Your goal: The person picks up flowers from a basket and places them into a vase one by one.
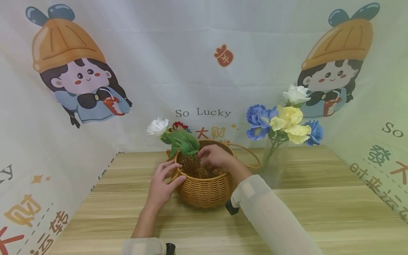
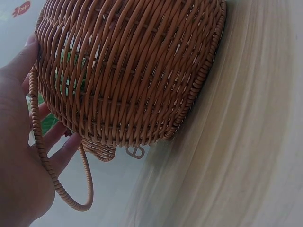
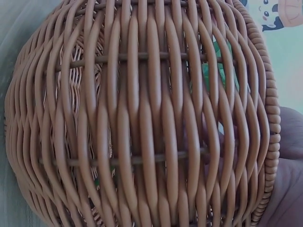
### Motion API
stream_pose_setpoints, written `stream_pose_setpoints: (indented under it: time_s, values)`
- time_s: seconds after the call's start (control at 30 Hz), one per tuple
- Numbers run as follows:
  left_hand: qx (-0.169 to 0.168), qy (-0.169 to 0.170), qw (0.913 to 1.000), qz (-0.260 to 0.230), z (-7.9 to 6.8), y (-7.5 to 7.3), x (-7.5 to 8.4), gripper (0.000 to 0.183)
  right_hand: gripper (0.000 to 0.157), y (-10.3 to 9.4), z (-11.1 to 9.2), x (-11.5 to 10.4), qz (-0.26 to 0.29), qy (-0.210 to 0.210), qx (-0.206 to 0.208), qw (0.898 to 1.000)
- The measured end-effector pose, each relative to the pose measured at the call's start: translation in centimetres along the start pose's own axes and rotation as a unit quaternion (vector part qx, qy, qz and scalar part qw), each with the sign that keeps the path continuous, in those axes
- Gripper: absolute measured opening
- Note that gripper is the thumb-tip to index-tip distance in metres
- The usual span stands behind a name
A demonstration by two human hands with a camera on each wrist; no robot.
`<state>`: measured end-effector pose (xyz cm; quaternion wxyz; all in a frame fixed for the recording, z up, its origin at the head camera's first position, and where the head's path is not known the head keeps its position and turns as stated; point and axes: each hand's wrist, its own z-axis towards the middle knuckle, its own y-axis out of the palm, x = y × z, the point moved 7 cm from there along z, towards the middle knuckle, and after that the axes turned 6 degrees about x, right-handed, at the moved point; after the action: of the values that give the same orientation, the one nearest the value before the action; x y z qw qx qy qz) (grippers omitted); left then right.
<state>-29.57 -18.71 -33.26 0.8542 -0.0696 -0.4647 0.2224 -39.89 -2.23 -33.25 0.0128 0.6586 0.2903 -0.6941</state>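
Tabletop [image 1: 111, 212] bears a basket [image 1: 204, 193], white flower [image 1: 157, 126] leaning out; left hand [image 1: 162, 184] rests loosely on its rim, right hand [image 1: 217, 157] dips inside, grip unclear; right of the basket, a vase [image 1: 273, 170] holds blooms [image 1: 290, 123].

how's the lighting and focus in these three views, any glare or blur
Head view: bright but slightly hazy, pale sheen on the white printed fabric backdrop, soft shadow under the round tan wicker basket; left wrist view: dimmer, the left hand shaded, the pale wood-grain tabletop soft; right wrist view: basket fairly crisp, filling most of the frame.
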Motion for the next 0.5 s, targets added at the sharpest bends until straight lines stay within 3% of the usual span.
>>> stream_pose_setpoints:
  time_s: [0.4,0.5]
  values:
    - [-0.005,0.006,1.0000,0.000,0.0,0.1,-0.2,0.030,0.014,-1.1,0.0,-0.2,0.032,-0.014,0.070,0.997]
    - [-0.002,0.009,1.0000,-0.001,0.1,0.4,-1.2,0.031,0.010,-1.4,-0.1,-0.1,0.038,-0.011,0.091,0.995]
